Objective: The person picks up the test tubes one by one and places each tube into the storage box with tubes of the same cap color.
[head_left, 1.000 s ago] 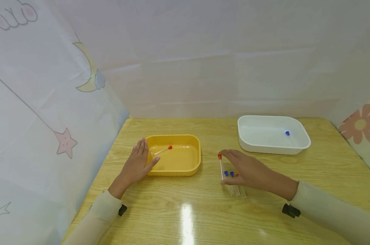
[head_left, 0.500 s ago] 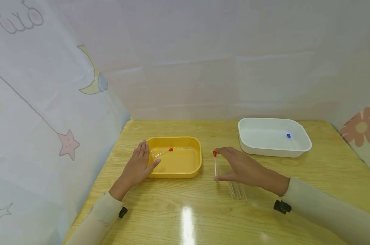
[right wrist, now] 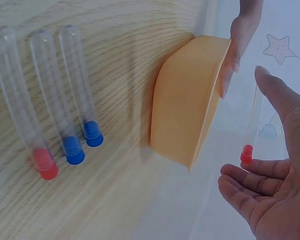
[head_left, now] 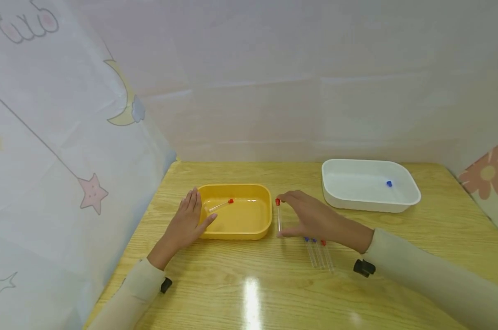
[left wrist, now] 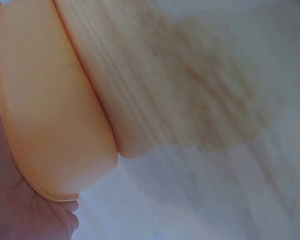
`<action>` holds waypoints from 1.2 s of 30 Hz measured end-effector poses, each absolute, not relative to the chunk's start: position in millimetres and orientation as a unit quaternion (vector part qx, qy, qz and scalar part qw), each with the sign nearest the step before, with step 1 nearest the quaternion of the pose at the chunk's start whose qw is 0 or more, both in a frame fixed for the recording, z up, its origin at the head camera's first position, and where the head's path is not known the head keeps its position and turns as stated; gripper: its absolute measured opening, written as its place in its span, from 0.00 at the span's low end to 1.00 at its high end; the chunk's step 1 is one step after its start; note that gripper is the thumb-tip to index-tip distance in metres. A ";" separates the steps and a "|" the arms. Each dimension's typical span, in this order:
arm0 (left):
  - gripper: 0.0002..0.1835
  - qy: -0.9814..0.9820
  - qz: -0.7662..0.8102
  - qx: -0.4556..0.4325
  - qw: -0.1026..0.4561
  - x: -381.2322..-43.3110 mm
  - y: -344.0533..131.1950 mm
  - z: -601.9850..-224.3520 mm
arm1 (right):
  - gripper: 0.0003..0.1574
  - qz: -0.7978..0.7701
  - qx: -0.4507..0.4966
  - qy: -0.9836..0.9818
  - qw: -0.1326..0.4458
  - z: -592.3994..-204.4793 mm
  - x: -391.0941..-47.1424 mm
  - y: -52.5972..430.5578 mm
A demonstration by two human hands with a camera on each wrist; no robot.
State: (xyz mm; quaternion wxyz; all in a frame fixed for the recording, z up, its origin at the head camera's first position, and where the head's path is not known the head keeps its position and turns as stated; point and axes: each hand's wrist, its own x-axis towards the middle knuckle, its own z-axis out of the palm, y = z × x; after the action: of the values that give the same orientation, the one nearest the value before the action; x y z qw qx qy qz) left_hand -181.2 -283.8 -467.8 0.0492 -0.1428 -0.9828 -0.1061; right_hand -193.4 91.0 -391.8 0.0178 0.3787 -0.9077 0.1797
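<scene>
A red-capped tube point(head_left: 279, 220) is held off the surface point(head_left: 216, 284), just beside the yellow tray point(head_left: 234, 236); the right hand point(head_left: 315, 221) grasps it end to end, thumb at base, fingers at cap, presumably to limit tilting. The left hand point(head_left: 183, 224) grips nothing, its straight fingers along the tray's outer wall, probably steadying it. Inside lies a second tube point(head_left: 218, 206). Three loose tubes point(right wrist: 52, 90) lie side by side, seemingly within easy reach; beyond, a white tray point(head_left: 356, 204) contains a blue cap point(head_left: 389, 184).
</scene>
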 end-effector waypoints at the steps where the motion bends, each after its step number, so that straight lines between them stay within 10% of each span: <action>1: 0.49 -0.983 -0.108 -0.142 0.046 -180.4 -283.5 -466.4 | 0.60 0.179 0.380 -0.907 0.017 -390.9 -194.2 88.6; 36: 0.50 -0.985 -0.099 -0.134 0.044 -182.5 -276.1 -465.1 | 0.67 0.156 0.419 -0.894 -0.035 -391.9 -231.2 41.3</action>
State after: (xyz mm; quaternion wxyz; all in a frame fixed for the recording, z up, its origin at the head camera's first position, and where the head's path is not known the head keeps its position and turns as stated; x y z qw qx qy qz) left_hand -182.5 -276.1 -465.1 0.0436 -0.1335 -0.9851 -0.0988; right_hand -231.2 41.3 -391.9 -0.0348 0.4187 -0.8939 0.1562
